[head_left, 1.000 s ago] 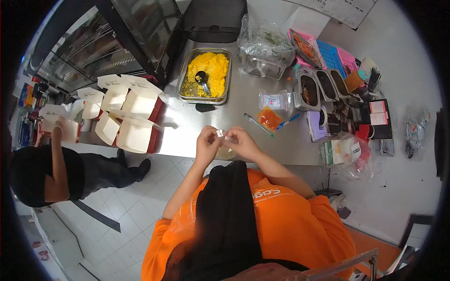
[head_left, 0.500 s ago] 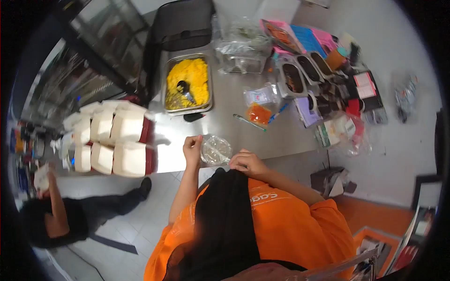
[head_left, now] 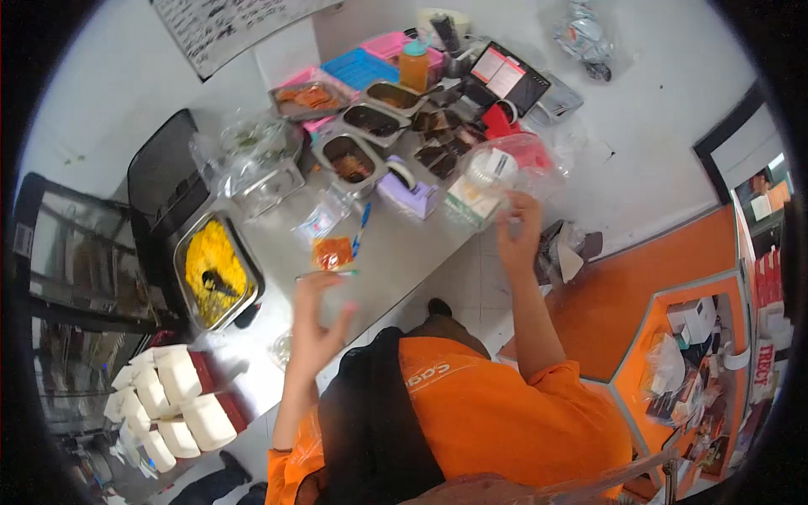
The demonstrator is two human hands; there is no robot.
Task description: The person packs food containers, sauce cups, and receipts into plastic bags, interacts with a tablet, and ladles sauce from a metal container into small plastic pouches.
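Observation:
My left hand [head_left: 316, 328] is raised over the steel counter [head_left: 383, 273], fingers apart and nothing in them. Beside it on the counter lies a clear round plastic piece [head_left: 282, 349], partly behind the hand. Just beyond the fingers are a green pen [head_left: 343, 273] and an orange sauce packet [head_left: 333, 252]. My right hand [head_left: 519, 227] is at the counter's right end, touching or close to a clear plastic bag [head_left: 526, 160] and a green-and-white box [head_left: 471, 202]. Its fingers are bent, and whether they grip anything is unclear.
A steel tray of yellow food [head_left: 220, 252] holds a black scoop. Open red-and-white boxes [head_left: 181, 379] stand at the left. Farther back are metal food pans [head_left: 349, 160], a purple tape dispenser [head_left: 408, 194], and a blue pen [head_left: 362, 229]. A person's dark-clothed leg [head_left: 210, 481] shows at the bottom left.
The view has swung right. My hands have parted; my left hand has let go of the round clear piece, and my right hand has reached out to the bag and box.

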